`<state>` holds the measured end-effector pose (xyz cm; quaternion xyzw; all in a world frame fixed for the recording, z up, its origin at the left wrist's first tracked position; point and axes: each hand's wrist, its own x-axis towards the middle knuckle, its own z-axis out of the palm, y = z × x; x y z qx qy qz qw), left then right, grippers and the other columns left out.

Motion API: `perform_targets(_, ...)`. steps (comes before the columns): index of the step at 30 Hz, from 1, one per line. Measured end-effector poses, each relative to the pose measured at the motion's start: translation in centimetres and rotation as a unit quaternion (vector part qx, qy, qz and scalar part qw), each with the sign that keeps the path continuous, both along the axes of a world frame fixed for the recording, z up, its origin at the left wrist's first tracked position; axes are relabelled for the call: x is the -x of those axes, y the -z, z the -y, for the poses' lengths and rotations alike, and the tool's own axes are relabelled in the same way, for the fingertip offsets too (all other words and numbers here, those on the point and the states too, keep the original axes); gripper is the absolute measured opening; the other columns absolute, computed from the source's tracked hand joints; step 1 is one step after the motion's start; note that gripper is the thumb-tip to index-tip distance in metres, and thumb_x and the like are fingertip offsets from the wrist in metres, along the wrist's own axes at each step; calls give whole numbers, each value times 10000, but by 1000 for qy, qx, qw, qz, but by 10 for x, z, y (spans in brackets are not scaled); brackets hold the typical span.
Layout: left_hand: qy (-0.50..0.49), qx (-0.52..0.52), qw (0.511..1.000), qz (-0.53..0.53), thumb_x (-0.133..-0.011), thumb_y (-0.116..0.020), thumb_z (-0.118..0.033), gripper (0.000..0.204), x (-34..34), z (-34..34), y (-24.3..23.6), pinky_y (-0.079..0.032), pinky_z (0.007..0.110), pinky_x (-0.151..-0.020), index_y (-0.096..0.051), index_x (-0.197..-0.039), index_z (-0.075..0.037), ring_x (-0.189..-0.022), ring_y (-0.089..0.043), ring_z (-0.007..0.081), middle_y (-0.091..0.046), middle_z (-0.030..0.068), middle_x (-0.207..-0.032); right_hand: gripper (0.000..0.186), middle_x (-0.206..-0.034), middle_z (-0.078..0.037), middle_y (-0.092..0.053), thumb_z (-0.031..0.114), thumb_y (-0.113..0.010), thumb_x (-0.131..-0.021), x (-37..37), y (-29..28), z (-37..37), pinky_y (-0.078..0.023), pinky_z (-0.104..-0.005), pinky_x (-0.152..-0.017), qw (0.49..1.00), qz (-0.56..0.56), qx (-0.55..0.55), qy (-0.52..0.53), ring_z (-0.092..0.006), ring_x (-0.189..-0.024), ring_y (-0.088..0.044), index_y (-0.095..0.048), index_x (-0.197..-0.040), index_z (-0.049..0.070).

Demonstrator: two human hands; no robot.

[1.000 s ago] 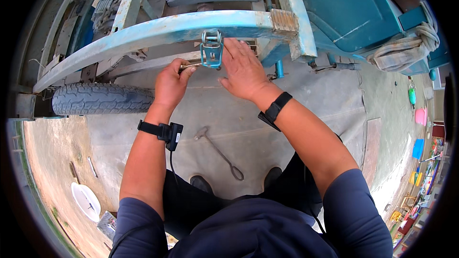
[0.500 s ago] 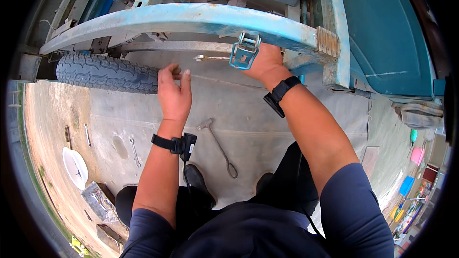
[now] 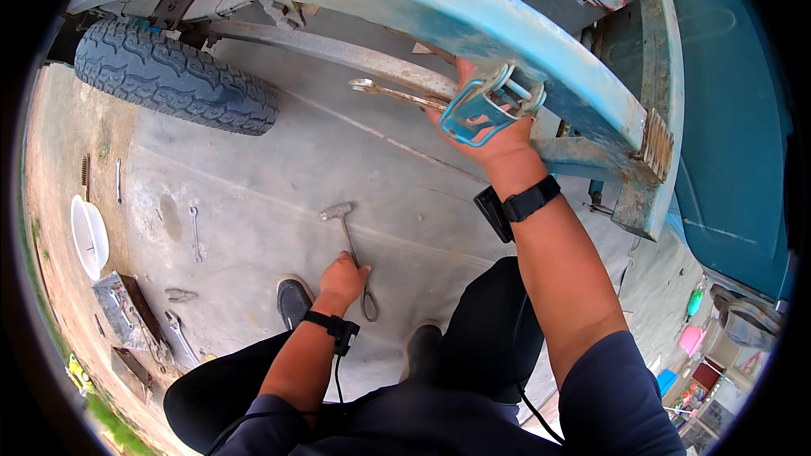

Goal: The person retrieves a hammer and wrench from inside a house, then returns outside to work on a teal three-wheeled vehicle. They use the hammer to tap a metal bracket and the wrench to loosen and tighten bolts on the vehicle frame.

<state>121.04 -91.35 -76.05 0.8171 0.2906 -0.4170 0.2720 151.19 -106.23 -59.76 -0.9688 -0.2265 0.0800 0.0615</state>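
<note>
My left hand [image 3: 341, 279] is low over the floor, its fingers closed round the metal handle of a hammer [image 3: 335, 212]. The hammer's head points away from me, and the looped handle end shows past my hand. My right hand [image 3: 505, 150] is raised at the blue frame beam [image 3: 405, 0], closed on a wrench [image 3: 397, 95] whose jaw end sticks out to the left. A blue metal latch bracket [image 3: 481, 110] hangs from the beam in front of that hand and partly hides its fingers.
A black tyre [image 3: 177, 76] is at the left under the frame. On the floor at left lie wrenches [image 3: 196, 235], pliers [image 3: 180, 295], a white basin [image 3: 89, 236] and a metal toolbox [image 3: 127, 312]. A teal panel [image 3: 726, 118] stands at right.
My left hand has left the area beside the tyre, come down toward me and closed on the hammer's handle. My right hand stays at the bracket with the wrench. The view has shifted.
</note>
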Motion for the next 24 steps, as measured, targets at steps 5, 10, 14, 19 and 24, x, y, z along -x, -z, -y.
perform_targets(5,37,-17,999,-7,-912,-671,-385,473,-4,-4,20,-532,474,-925,-577,-1113,33,-1058,-670,405,-694,257,-1093,706,-1413,-182,-523,567,-545,-910,-1,-5,2,-407,-562,-1054,999,-22,-37,8,-400,-1262,-524,-481,-1421,83)
perform_targets(10,35,-39,999,-5,-887,-659,-334,416,3,-8,37,-536,476,-924,-592,-1092,21,-1036,-681,410,-698,267,-1079,573,-1291,-183,-602,502,-577,-910,-1,2,4,-462,-561,-969,998,-8,-64,7,-406,-1161,-588,-592,-1297,79)
perform_targets(14,-89,33,994,60,-887,-615,-251,316,-3,-16,9,-552,464,-828,-589,-1033,28,-958,-697,388,-699,259,-978,479,-1193,-184,-666,451,-601,-910,1,19,8,-505,-560,-901,995,34,-96,18,-411,-1081,-639,-681,-1197,76)
perform_targets(19,-418,178,885,101,-957,-562,-207,219,-37,-38,-79,-494,336,-548,-561,-1032,-1,-653,-584,165,-565,54,-755,483,-1197,-169,-697,489,-596,-919,1,-27,-6,-539,-548,-865,993,-104,-13,62,-395,-1077,-667,-735,-1137,81)
perform_targets(24,-449,307,822,167,-1025,-527,-206,207,-57,-61,-198,-501,308,-561,-550,-1143,-37,-616,-536,127,-528,15,-768,472,-1054,-117,-722,400,-748,-764,-6,13,0,-553,-472,-835,989,95,-87,69,-362,-951,-682,-685,-1161,154)
